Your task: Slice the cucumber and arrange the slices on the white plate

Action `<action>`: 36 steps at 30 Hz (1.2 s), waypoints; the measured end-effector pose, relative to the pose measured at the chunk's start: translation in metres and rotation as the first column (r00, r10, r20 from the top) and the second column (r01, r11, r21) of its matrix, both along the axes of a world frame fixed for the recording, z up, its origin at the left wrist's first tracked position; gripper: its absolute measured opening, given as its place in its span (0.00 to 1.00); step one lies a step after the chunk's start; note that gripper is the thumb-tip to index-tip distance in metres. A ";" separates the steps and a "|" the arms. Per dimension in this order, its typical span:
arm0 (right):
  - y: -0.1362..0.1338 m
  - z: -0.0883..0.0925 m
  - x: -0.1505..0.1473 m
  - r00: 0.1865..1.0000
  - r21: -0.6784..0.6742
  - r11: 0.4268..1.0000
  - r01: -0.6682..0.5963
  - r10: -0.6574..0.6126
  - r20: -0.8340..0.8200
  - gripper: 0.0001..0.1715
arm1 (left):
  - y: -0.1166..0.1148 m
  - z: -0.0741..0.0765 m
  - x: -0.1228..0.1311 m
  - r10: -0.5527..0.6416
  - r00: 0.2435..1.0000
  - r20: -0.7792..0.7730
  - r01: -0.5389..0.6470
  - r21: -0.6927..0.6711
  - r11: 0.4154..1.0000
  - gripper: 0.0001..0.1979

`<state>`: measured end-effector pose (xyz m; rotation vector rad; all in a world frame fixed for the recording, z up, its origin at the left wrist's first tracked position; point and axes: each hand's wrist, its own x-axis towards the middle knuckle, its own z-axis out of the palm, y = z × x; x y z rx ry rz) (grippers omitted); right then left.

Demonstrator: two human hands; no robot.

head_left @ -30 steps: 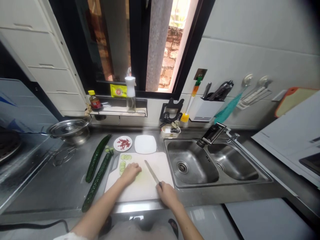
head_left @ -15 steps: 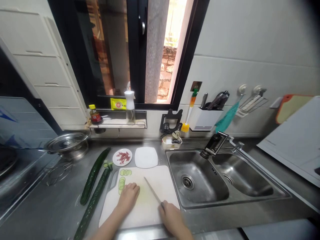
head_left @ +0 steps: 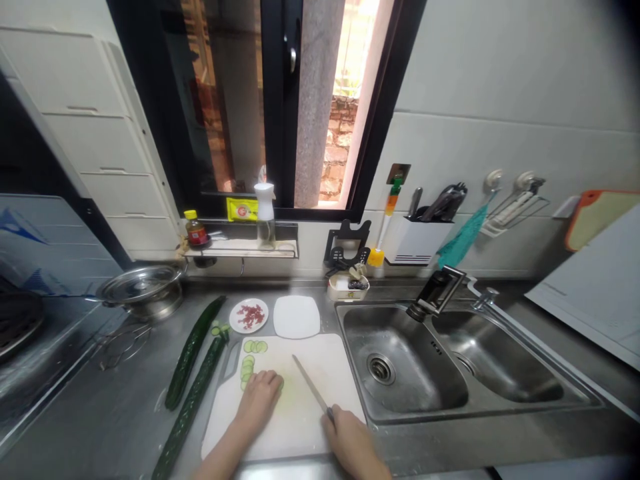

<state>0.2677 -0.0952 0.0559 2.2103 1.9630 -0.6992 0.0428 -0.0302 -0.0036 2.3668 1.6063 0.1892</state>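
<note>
The left hand [head_left: 260, 399] lies curled on the cutting board [head_left: 300, 427] and covers whatever it presses there; only a pale green sliver shows past its fingertips, too blurred to name. The right hand [head_left: 351, 441], at the board's near right corner, wraps the handle of the knife [head_left: 310, 391], so the handle is hidden. Both forearms run off the bottom edge. Left of the board, the nearer cucumber [head_left: 193, 400] is cut off by that same edge. Beyond the board, the red bits [head_left: 251, 314] on the small plate [head_left: 235, 321] are too small to identify. Far right of the board, an orange-rimmed board [head_left: 597, 217] is cropped by the frame
</note>
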 end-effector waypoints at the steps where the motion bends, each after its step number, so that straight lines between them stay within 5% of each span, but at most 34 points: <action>1: 0.000 0.000 0.000 1.000 -0.004 1.000 0.001 -0.001 0.001 0.19 | 0.000 0.000 0.000 0.002 1.000 0.009 -0.002 0.002 1.000 0.12; 26: 0.003 -0.005 0.010 0.996 0.029 0.999 -0.024 0.026 -0.085 0.21 | 0.016 0.002 -0.013 -0.171 0.985 -0.018 0.171 0.002 0.985 0.16; 36: -0.011 0.014 0.006 0.996 0.010 0.996 -0.089 0.089 -0.031 0.20 | 0.014 0.003 -0.021 0.051 0.995 0.091 -0.045 -0.066 0.997 0.14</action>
